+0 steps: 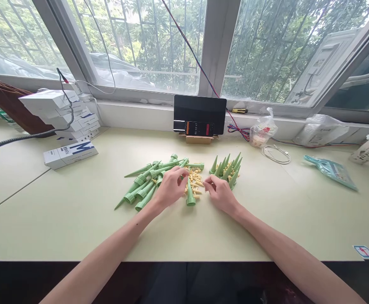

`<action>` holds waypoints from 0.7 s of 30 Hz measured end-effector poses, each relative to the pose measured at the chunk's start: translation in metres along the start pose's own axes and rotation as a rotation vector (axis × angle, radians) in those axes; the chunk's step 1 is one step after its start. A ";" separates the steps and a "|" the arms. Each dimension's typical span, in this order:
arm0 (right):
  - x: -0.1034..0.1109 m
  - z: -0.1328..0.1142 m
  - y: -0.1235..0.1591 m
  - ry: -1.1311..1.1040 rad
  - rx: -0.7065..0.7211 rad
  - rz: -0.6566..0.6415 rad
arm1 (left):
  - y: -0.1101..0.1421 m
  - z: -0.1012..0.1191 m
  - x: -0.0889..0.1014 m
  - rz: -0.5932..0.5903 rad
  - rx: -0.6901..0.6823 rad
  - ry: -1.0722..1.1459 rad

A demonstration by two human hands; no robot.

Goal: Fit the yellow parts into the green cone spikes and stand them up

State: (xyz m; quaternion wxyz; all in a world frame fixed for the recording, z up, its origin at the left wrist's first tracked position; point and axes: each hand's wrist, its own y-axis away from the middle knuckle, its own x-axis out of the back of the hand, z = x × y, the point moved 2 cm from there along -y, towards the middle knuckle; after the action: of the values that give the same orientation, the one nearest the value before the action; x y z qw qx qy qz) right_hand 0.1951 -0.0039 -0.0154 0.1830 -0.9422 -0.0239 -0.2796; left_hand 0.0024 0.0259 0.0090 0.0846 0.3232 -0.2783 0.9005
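Observation:
My left hand (173,185) is closed in a pinch above the pile; what its fingertips hold, if anything, is too small to tell. Beside it a green plastic watering spike (190,197) lies with its wide end towards me. Several more green spikes (144,191) are heaped to the left, partly behind that hand. Small yellow plastic pieces (196,178) are scattered between my hands. My right hand (221,193) is also pinched, its fingertips at the right edge of those pieces, with their contents hidden. Behind it several green spikes (227,165) stand points up in a group.
A phone (199,128) leans on a black tablet (200,109) at the back. White boxes (72,154) stand on the left. Towards the right are a coiled white cable (276,154), a plastic bag (263,130) and a light-blue dustpan (332,171). The table's front edge runs below my forearms.

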 end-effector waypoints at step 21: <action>-0.004 0.000 0.002 0.079 0.058 -0.060 | 0.001 0.004 0.015 -0.428 -0.095 -0.226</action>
State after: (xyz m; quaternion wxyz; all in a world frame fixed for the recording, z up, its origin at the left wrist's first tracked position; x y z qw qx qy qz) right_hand 0.1916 -0.0053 -0.0180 0.2028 -0.9235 -0.0529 -0.3212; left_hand -0.0077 0.0225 0.0207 0.2571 0.4693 -0.2533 0.8059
